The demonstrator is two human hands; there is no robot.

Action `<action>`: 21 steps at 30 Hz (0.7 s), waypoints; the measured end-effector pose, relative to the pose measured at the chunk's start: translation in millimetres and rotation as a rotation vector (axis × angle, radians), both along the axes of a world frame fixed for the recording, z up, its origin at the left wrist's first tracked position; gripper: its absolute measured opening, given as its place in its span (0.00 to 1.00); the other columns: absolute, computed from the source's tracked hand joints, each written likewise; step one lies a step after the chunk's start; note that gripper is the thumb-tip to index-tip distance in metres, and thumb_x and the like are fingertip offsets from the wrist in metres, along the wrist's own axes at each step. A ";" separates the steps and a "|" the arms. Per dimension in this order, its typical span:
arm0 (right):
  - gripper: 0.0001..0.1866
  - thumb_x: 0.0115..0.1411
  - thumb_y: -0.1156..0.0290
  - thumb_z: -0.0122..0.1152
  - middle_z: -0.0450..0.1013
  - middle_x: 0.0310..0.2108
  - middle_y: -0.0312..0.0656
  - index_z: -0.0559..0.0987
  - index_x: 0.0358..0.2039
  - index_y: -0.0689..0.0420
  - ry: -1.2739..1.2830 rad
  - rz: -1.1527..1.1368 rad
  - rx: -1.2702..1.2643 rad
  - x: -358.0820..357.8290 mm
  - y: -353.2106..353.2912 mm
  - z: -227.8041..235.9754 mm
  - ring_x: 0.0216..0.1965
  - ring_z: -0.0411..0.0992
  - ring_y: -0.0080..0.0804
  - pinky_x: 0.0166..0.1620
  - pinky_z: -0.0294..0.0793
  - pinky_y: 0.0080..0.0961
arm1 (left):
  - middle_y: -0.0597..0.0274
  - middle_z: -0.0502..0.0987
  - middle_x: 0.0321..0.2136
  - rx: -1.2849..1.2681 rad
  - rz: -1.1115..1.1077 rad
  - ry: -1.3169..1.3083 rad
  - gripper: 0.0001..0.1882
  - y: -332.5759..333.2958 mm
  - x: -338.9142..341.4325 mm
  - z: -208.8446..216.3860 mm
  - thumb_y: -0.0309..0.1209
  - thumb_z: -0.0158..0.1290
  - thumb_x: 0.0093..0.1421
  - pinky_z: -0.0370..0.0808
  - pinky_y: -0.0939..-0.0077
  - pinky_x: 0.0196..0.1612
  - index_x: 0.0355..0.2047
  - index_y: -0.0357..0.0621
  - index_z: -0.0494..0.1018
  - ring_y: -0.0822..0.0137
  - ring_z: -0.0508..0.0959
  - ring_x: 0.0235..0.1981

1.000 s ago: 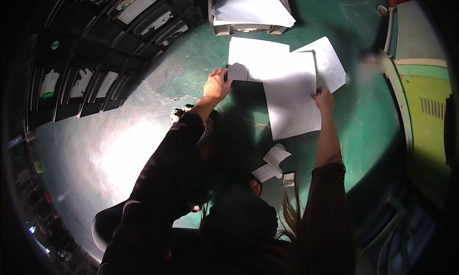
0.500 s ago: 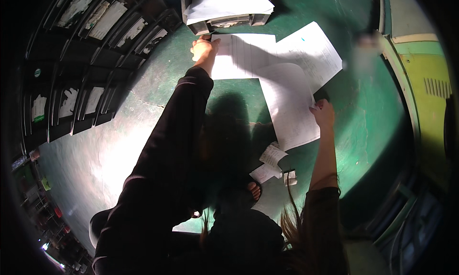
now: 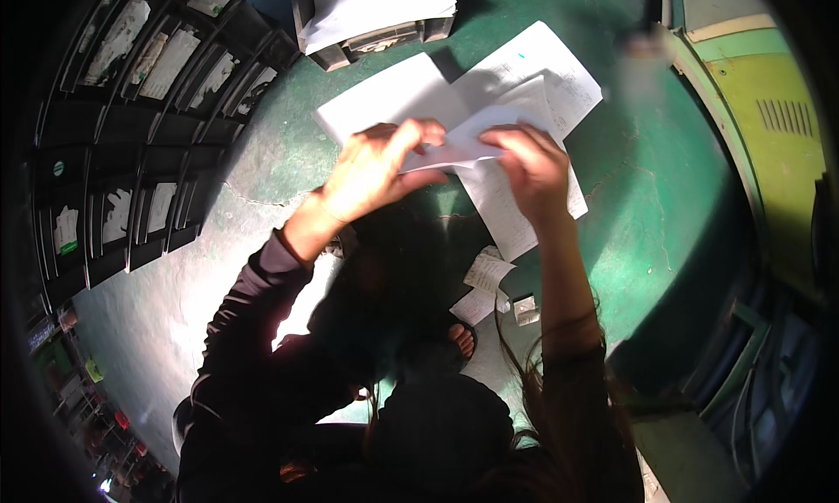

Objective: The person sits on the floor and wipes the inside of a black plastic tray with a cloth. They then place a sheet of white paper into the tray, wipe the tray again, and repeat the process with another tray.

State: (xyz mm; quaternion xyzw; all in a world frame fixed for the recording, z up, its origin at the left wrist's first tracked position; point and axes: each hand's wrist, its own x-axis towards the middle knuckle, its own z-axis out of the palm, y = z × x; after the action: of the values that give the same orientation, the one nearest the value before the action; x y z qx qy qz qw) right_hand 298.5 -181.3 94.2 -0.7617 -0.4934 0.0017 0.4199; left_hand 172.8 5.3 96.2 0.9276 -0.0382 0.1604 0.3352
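Observation:
A white sheet of paper (image 3: pixel 468 146) is raised and bent between my two hands. My left hand (image 3: pixel 371 166) pinches its left edge, thumb below and fingers curled above. On the other side my right hand (image 3: pixel 531 166) grips the right edge with bent fingers. Beneath lie more sheets on the green floor: a tilted white sheet (image 3: pixel 384 97) at the left, a printed sheet (image 3: pixel 559 75) at the right, and another printed sheet (image 3: pixel 502 215) below the hands, partly covered by them.
Small paper slips (image 3: pixel 488 270) and a little folded piece (image 3: pixel 526 310) lie near my foot (image 3: pixel 461 339). A dark crate (image 3: pixel 336 59) stacked with white paper stands at the far side. Black shelving (image 3: pixel 109 149) lines the left; a yellow-green cabinet (image 3: pixel 769 92) stands right.
My left hand has come back from beside the crate toward the middle, and my right hand has moved up and left. A sheet is now lifted between them; the left floor sheet has tilted.

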 end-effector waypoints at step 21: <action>0.10 0.58 0.74 0.53 0.73 0.34 0.41 0.73 0.39 0.64 0.646 -1.275 0.452 -22.0 -156.9 -145.2 0.32 0.69 0.24 0.38 0.68 0.22 | 0.58 0.61 0.54 0.217 -0.052 0.102 0.23 -174.2 39.9 -58.4 0.31 0.48 0.53 0.44 0.43 0.59 0.51 0.51 0.66 0.56 0.51 0.62</action>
State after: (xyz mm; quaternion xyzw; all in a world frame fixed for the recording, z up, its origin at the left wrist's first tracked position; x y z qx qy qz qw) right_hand 276.5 -338.1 -50.9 -0.7567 0.2030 -0.1199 0.6098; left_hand 212.6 -168.8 37.8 0.9641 -0.0623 0.0991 0.2384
